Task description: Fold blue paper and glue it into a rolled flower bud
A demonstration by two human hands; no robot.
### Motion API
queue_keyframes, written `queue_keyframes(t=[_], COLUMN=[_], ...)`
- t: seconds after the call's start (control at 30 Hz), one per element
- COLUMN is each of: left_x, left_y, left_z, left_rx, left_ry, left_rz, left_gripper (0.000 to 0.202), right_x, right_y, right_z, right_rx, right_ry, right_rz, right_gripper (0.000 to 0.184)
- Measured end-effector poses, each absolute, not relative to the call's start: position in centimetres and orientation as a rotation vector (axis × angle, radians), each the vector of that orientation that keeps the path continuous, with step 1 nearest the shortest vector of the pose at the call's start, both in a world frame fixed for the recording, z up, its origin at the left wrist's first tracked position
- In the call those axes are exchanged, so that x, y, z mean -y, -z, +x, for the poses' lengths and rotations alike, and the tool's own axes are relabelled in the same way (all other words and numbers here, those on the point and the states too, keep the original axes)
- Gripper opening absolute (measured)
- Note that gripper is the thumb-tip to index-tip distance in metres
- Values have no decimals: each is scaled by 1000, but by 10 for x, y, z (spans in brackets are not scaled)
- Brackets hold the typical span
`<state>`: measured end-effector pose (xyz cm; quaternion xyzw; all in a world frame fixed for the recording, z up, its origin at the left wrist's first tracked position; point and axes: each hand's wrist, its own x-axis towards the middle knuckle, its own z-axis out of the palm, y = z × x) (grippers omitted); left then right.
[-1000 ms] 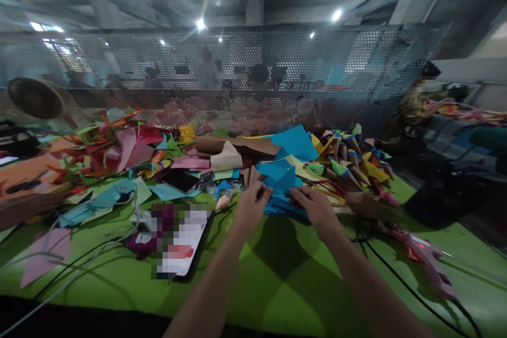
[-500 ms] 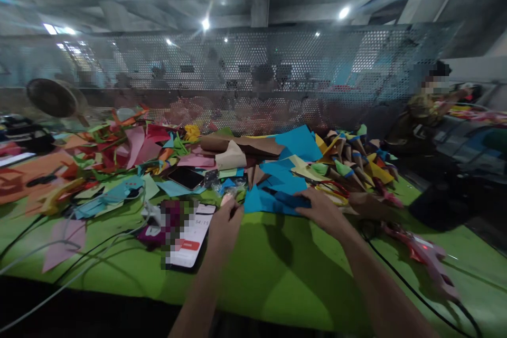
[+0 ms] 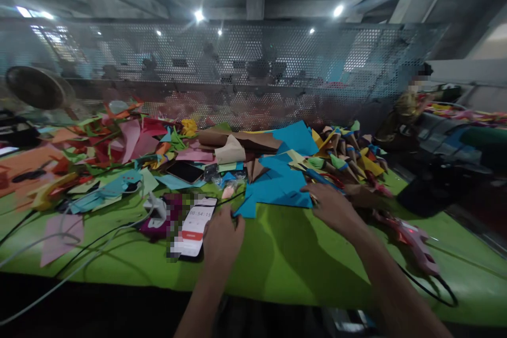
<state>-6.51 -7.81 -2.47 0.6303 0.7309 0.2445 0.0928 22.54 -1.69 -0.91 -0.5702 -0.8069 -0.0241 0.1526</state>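
Note:
A bright blue sheet [image 3: 279,185], paper or thin felt, lies on the green table before me. My left hand [image 3: 224,229] is at its near left corner, thumb and fingers closed on a small blue flap there. Over the sheet's right edge is my right hand [image 3: 332,206], fingers bent. A small glint shows between its fingers, but what it holds is too blurred to name. Just behind that hand lies a narrow blue strip [image 3: 322,177], touching a red loop. Left of my left hand lies a lit phone [image 3: 194,229] showing a timer.
Brown paper cones [image 3: 348,150] are heaped at the right, behind a pink glue gun [image 3: 415,245] with a cord. Coloured paper scraps [image 3: 130,142], a dark phone [image 3: 185,171] and white cables [image 3: 106,237] lie left. A perforated screen [image 3: 237,63] stands behind; a person [image 3: 404,108] sits far right.
My left hand has come slightly nearer me, and a blue flap now shows at its fingertips. My right hand has shifted right; the dark blue shape under its fingers is gone from the sheet.

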Motion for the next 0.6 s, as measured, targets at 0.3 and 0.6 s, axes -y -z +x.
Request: queue_keyframes(t=[0.3,0.6], left_x=[90,84], left_y=[32,37], left_z=[-54,-55], left_rx=[-1988,-1968], left_ry=[-916,-570], left_rz=[2352,2292], left_gripper=[30,35], right_x=[22,34], right_y=[16,-10], right_z=[199,227], right_rx=[2368,1923], right_ry=[381,362], right_rz=[-1655,-1457], right_gripper=[35,19])
